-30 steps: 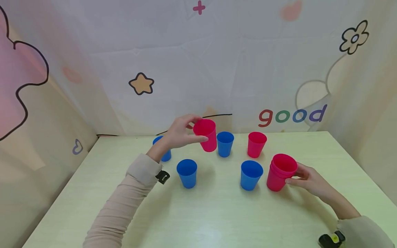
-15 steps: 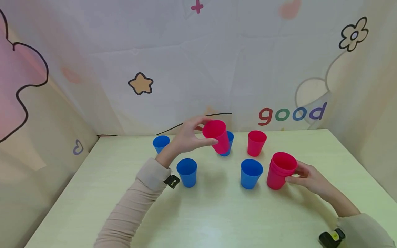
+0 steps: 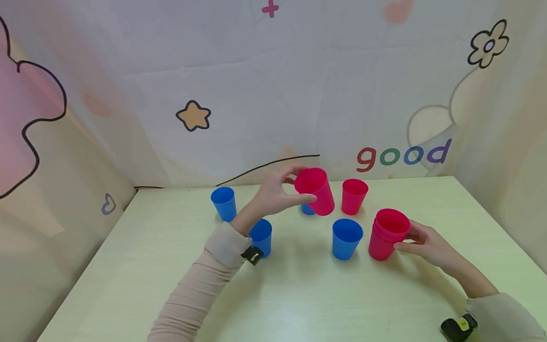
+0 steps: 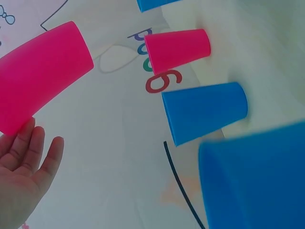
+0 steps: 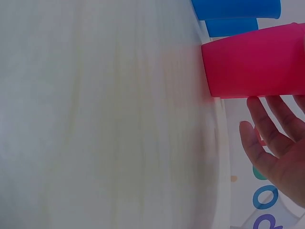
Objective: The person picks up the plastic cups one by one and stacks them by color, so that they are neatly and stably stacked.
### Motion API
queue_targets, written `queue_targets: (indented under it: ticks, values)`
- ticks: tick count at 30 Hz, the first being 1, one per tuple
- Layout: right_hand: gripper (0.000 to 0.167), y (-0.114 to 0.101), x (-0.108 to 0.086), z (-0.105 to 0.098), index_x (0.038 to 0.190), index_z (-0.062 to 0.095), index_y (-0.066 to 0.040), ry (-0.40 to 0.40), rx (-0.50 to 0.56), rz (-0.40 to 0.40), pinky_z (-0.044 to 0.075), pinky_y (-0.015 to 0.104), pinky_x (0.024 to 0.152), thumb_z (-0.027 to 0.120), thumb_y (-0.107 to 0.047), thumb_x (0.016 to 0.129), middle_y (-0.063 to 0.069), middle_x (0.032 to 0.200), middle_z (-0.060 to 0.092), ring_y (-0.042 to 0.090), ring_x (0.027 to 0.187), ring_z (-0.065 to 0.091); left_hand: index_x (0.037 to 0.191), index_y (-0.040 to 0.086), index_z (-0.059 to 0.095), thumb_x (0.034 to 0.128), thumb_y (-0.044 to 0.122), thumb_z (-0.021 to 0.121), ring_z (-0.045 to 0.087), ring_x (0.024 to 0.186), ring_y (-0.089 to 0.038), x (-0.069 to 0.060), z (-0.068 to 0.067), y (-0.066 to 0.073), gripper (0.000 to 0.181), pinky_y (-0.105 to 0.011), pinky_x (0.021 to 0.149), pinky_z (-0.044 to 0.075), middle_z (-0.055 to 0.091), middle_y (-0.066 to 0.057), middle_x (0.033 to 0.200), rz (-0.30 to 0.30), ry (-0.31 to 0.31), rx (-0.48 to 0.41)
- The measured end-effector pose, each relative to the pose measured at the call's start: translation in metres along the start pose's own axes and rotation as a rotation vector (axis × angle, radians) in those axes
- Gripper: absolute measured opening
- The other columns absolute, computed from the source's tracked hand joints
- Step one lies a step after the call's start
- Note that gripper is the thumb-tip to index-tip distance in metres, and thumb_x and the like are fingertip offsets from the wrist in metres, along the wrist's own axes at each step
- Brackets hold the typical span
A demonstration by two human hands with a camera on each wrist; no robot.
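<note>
My left hand (image 3: pixel 275 192) pinches a red cup (image 3: pixel 318 192) between thumb and fingers and holds it tilted in the air above the table. Behind that cup, a blue cup (image 3: pixel 308 209) is mostly hidden in the head view. At the right, my right hand (image 3: pixel 431 244) grips a stack of red cups (image 3: pixel 383 244), one nested in another, standing on the table. In the right wrist view, fingertips (image 5: pixel 254 102) touch the side of the red stack (image 5: pixel 257 64). A single red cup (image 3: pixel 353 198) stands upright behind, between the held cup and the stack.
One blue cup (image 3: pixel 347 240) stands just left of the red stack. Another blue cup (image 3: pixel 262 237) is partly covered by my left wrist, and a further blue cup (image 3: pixel 224 204) stands at the back left. A printed cloth (image 3: pixel 256 95) hangs behind the table (image 3: pixel 325 304).
My left hand has carried the red cup to the right, across in front of the back blue cup. My right hand and its stack have stayed in place.
</note>
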State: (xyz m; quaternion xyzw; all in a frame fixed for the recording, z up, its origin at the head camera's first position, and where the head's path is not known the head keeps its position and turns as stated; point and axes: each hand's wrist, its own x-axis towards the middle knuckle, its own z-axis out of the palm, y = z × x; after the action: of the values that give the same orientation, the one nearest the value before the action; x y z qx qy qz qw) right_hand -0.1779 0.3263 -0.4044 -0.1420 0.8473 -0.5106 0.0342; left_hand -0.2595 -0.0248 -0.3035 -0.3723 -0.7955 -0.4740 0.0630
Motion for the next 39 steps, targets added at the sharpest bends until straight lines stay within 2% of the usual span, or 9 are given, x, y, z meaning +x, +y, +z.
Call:
queue_targets:
  ticks: [8,15,25,32,39]
  values:
    - [0.057,-0.001,-0.001,0.000,0.131,0.036,0.006,0.009,-0.014,0.008,0.050,0.027,0.074,0.064,-0.011,0.084,-0.022,0.106,0.053,-0.004,0.094,0.052,0.125,0.007,0.049,0.0730,0.020,0.076,0.052,0.100,-0.017,0.004,0.018,0.005,0.060,-0.025,0.077,0.048,0.055,-0.005,0.116,-0.043,0.023,-0.062]
    - [0.058,-0.003,-0.001,0.000,0.132,0.037,0.005,0.013,-0.023,0.018,0.050,0.027,0.075,0.065,-0.012,0.084,-0.021,0.107,0.053,-0.003,0.095,0.052,0.127,0.007,0.048,0.0739,0.017,0.075,0.056,0.097,-0.022,0.009,0.026,0.013,0.060,-0.028,0.073,0.051,0.055,-0.006,0.116,-0.072,0.014,-0.138]
    - [0.055,-0.001,0.000,0.000,0.129,0.038,0.006,0.013,-0.011,0.005,0.050,0.026,0.074,0.065,-0.012,0.084,-0.019,0.106,0.054,-0.004,0.094,0.053,0.127,0.005,0.048,0.0736,0.019,0.076,0.051,0.100,-0.011,0.021,0.041,0.021,0.062,-0.021,0.076,0.048,0.055,-0.006,0.117,-0.020,0.025,-0.111]
    - [0.056,0.000,-0.001,0.001,0.129,0.038,0.005,0.014,-0.012,-0.004,0.050,0.027,0.075,0.066,-0.013,0.083,-0.021,0.106,0.054,-0.003,0.094,0.053,0.126,0.005,0.049,0.0738,0.019,0.075,0.049,0.103,-0.011,0.026,0.047,0.028,0.060,-0.019,0.079,0.046,0.055,-0.006,0.118,0.025,0.031,-0.104]
    - [0.056,0.000,0.000,0.002,0.129,0.038,0.005,0.015,-0.015,-0.022,0.051,0.028,0.075,0.065,-0.013,0.084,-0.020,0.107,0.054,-0.002,0.094,0.053,0.125,0.006,0.049,0.0726,0.018,0.076,0.050,0.100,-0.007,0.030,0.053,0.030,0.060,-0.017,0.077,0.046,0.056,-0.004,0.115,0.043,0.032,-0.107]
